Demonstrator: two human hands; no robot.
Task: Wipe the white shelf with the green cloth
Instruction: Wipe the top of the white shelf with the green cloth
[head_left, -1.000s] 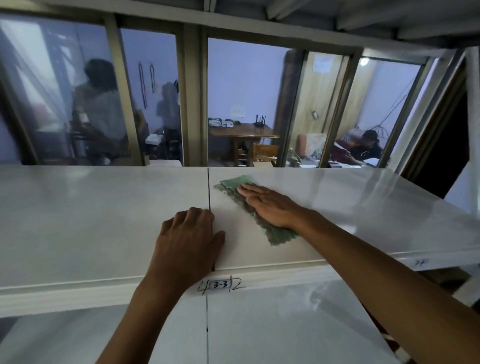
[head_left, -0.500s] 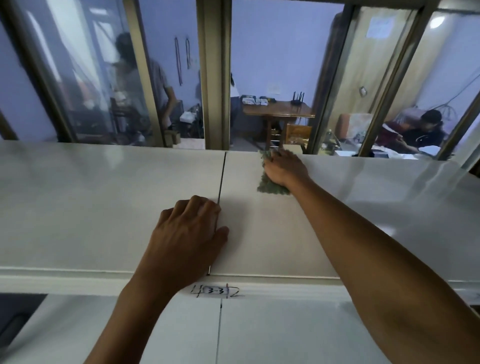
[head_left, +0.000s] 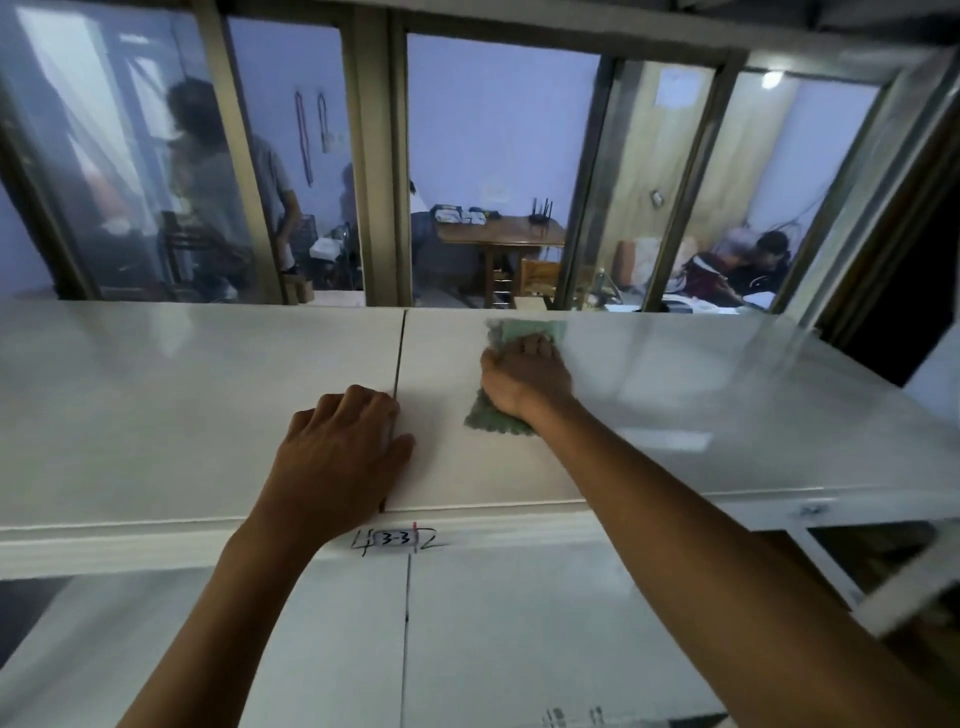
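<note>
The white shelf (head_left: 675, 395) runs across the view, with a dark seam (head_left: 399, 353) down its middle. A green cloth (head_left: 493, 418) lies on the right panel, near the back edge. My right hand (head_left: 524, 382) presses down on the cloth with curled fingers, and cloth shows beyond the fingertips and behind the wrist. My left hand (head_left: 337, 457) rests flat on the shelf at the seam, near the front edge, holding nothing.
A label reading 3-3 (head_left: 397, 539) sits on the shelf's front lip. A lower white shelf (head_left: 519, 649) lies beneath. Glass panes in metal frames (head_left: 382, 171) stand right behind the shelf, with people and a wooden table (head_left: 501, 236) beyond.
My right hand with the cloth has slid from the back edge toward me and slightly right. My left hand has stayed in place on the seam.
</note>
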